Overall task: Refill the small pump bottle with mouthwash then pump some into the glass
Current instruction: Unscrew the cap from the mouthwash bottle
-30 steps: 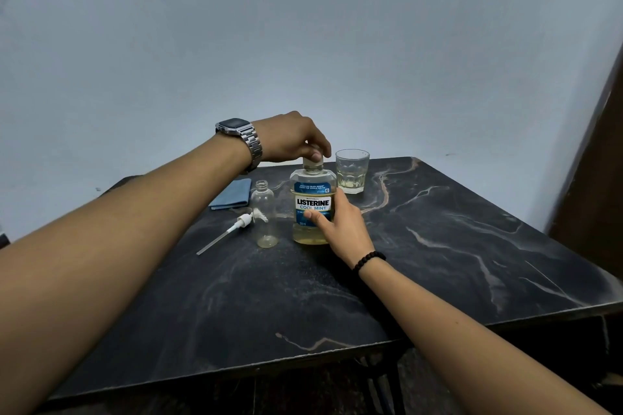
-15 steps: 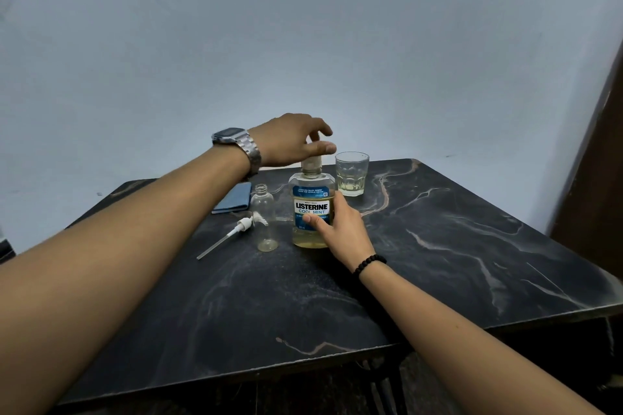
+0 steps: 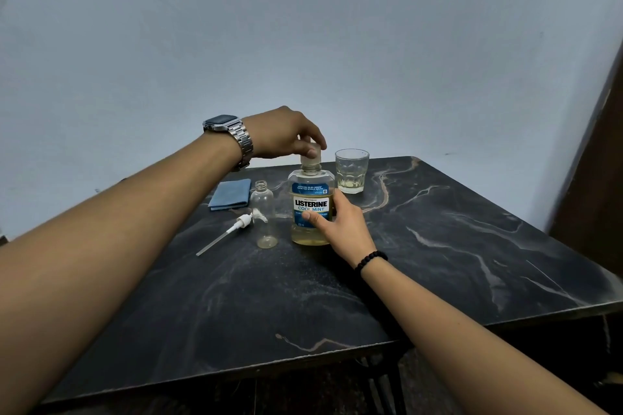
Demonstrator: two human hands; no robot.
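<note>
Standing upright toward the far side of the dark marbled worktop [image 3: 438, 280], the mouthwash bottle [image 3: 312, 209] is held by both hands. The left hand [image 3: 286, 136] comes in from above, its fingers curled closed around the bottle cap [image 3: 312, 157], a metal watch [image 3: 229, 131] on that wrist. The right hand [image 3: 340, 222] wraps the lower body of the bottle from the right side, thumb across the blue label, fingers closed round the back; a black bead bracelet [image 3: 371, 259] sits on that wrist.

Just left of the mouthwash bottle, close but apart from it, stands the small pump bottle [image 3: 264, 217], clear, uncapped, with only a trace of pale liquid at its base. Its white pump head [image 3: 236, 227] lies on the worktop to the left, the dip tube pointing toward the near-left; the nozzle end lies behind the small bottle as seen here, and whether they touch cannot be told. Behind these, a folded blue cloth [image 3: 231, 194] lies near the far-left edge. The glass [image 3: 351, 170] stands behind and right of the mouthwash bottle, near the far edge, with a little pale liquid in the bottom.

All things cluster in the far-centre. The near half of the worktop and its whole right side, out to the right corner and the near edge, lie bare. A plain wall [image 3: 337, 44] rises behind the far edge.
</note>
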